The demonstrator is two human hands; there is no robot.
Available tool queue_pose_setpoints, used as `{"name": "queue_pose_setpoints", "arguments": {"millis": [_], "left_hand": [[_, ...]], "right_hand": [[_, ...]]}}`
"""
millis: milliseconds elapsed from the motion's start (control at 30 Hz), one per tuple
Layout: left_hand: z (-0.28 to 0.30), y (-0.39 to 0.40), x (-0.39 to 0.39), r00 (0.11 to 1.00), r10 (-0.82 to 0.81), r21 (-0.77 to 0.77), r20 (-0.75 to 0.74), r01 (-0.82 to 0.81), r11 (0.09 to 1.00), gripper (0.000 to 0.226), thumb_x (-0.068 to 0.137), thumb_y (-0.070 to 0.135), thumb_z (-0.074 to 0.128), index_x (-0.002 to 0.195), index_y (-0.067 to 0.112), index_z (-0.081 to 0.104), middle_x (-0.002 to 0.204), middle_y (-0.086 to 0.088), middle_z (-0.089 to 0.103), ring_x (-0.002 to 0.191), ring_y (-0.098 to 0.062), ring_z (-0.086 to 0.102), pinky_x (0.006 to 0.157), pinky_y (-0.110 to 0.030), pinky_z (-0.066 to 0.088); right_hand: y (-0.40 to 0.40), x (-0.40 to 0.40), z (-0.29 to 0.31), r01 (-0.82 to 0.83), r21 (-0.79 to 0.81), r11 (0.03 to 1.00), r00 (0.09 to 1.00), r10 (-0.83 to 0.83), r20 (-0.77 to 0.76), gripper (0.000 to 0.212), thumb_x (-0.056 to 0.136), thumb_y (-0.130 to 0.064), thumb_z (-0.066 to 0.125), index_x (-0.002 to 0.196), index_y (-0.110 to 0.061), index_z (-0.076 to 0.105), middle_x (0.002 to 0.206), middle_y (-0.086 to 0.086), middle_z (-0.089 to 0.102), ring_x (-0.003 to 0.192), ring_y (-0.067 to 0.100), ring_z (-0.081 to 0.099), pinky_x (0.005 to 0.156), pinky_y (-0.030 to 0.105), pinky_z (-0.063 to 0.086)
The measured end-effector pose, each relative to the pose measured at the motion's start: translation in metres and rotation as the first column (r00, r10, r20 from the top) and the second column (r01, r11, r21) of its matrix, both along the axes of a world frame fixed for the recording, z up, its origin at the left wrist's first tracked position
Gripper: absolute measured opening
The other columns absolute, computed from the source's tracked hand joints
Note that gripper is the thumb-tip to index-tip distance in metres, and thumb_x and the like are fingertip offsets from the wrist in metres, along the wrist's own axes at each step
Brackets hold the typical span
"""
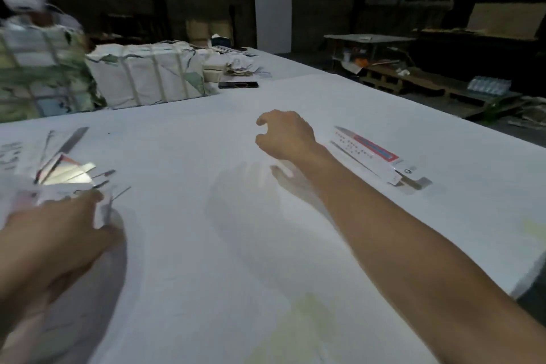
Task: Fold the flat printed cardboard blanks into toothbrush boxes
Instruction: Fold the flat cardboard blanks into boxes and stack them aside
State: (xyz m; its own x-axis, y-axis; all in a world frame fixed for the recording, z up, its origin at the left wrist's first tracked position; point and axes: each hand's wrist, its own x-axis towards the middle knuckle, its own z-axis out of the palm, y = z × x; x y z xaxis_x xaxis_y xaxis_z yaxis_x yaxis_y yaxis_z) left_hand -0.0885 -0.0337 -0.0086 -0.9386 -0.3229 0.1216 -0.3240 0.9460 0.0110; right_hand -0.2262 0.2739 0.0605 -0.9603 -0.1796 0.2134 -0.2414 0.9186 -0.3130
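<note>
A fanned pile of flat printed blanks lies at the left on the white table. My left hand reaches into its near edge and grips a white blank; the view is blurred there. My right hand hovers above the table's middle with loosely curled fingers and holds nothing. A folded toothbrush box with a red and blue stripe lies to the right of that hand, apart from it.
Strapped paper-wrapped bundles stand at the back left, with another person behind them. A dark phone and paper scraps lie further back. Beyond the table's right edge are wooden pallets.
</note>
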Motion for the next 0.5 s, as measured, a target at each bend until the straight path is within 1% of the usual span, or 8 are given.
{"name": "queue_pose_setpoints", "arguments": {"millis": [67,133,200,300,367,400,433,500], "left_hand": [[0.016,0.020,0.022,0.999,-0.024,-0.116,-0.041,0.019,0.993,0.035,0.075,0.055,0.045,0.098,0.028,0.048,0.087,-0.004,0.064,0.081,-0.030,0.063,0.069,-0.036,0.048],[0.024,0.037,0.031,0.998,-0.042,-0.120,-0.054,0.035,0.992,0.024,0.083,0.045,0.045,0.095,0.025,0.045,0.091,-0.008,0.062,0.084,-0.033,0.062,0.064,-0.036,0.040],[0.032,0.044,0.031,0.996,-0.039,-0.061,-0.076,0.034,0.998,0.021,0.095,0.035,0.042,0.110,0.020,0.043,0.100,-0.015,0.063,0.092,-0.038,0.061,0.065,-0.037,0.036],[0.041,0.049,0.030,0.984,-0.058,0.013,-0.167,0.061,0.998,0.038,0.098,0.021,0.040,0.135,0.019,0.035,0.101,-0.019,0.062,0.089,-0.040,0.058,0.063,-0.037,0.038],[0.051,0.056,0.032,0.957,-0.076,0.110,-0.280,0.111,0.988,0.055,0.096,0.015,0.042,0.147,0.025,0.026,0.095,-0.014,0.058,0.082,-0.034,0.054,0.055,-0.036,0.035],[0.056,0.061,0.031,0.931,-0.076,0.201,-0.357,0.156,0.967,0.060,0.095,0.012,0.043,0.149,0.029,0.025,0.093,-0.008,0.055,0.080,-0.029,0.053,0.053,-0.036,0.037],[0.062,0.065,0.031,0.897,-0.068,0.317,-0.437,0.224,0.922,0.061,0.094,0.010,0.045,0.149,0.032,0.028,0.093,-0.001,0.057,0.080,-0.024,0.057,0.053,-0.035,0.043],[0.070,0.071,0.032,0.821,-0.017,0.541,-0.571,0.392,0.744,0.055,0.094,0.010,0.049,0.143,0.034,0.041,0.098,0.009,0.069,0.079,-0.014,0.068,0.057,-0.034,0.057]], "right_hand": [[-0.030,0.022,0.002,-0.164,-0.075,0.984,0.986,0.162,-0.024,0.040,0.091,-0.029,0.055,0.131,-0.032,0.059,0.131,-0.005,0.060,0.124,0.021,0.049,0.088,0.033,0.039],[-0.054,0.046,-0.001,-0.313,-0.122,0.942,0.950,0.311,-0.041,0.034,0.090,-0.032,0.058,0.123,-0.034,0.064,0.121,-0.011,0.064,0.116,0.018,0.054,0.087,0.032,0.042],[-0.070,0.066,-0.005,-0.412,-0.152,0.898,0.911,0.411,-0.042,0.029,0.089,-0.032,0.059,0.116,-0.035,0.067,0.110,-0.014,0.066,0.109,0.016,0.057,0.092,0.035,0.047],[-0.084,0.084,-0.014,-0.484,-0.272,0.832,0.871,0.489,-0.051,0.024,0.088,-0.030,0.062,0.111,-0.033,0.069,0.096,-0.017,0.068,0.099,0.012,0.062,0.091,0.035,0.050],[-0.090,0.088,-0.018,-0.482,-0.433,0.762,0.859,0.508,-0.063,0.025,0.089,-0.031,0.065,0.113,-0.034,0.067,0.089,-0.017,0.067,0.088,0.007,0.064,0.082,0.029,0.050],[-0.092,0.090,-0.020,-0.465,-0.517,0.719,0.856,0.513,-0.057,0.028,0.089,-0.033,0.066,0.117,-0.036,0.063,0.090,-0.016,0.066,0.086,0.007,0.065,0.078,0.027,0.049],[-0.095,0.091,-0.021,-0.441,-0.596,0.671,0.853,0.520,-0.046,0.033,0.089,-0.037,0.066,0.121,-0.039,0.058,0.093,-0.013,0.065,0.086,0.009,0.065,0.076,0.027,0.049],[-0.097,0.091,-0.022,-0.383,-0.705,0.597,0.852,0.522,-0.021,0.043,0.090,-0.041,0.064,0.128,-0.045,0.046,0.099,-0.011,0.061,0.089,0.014,0.066,0.074,0.031,0.048]]}}
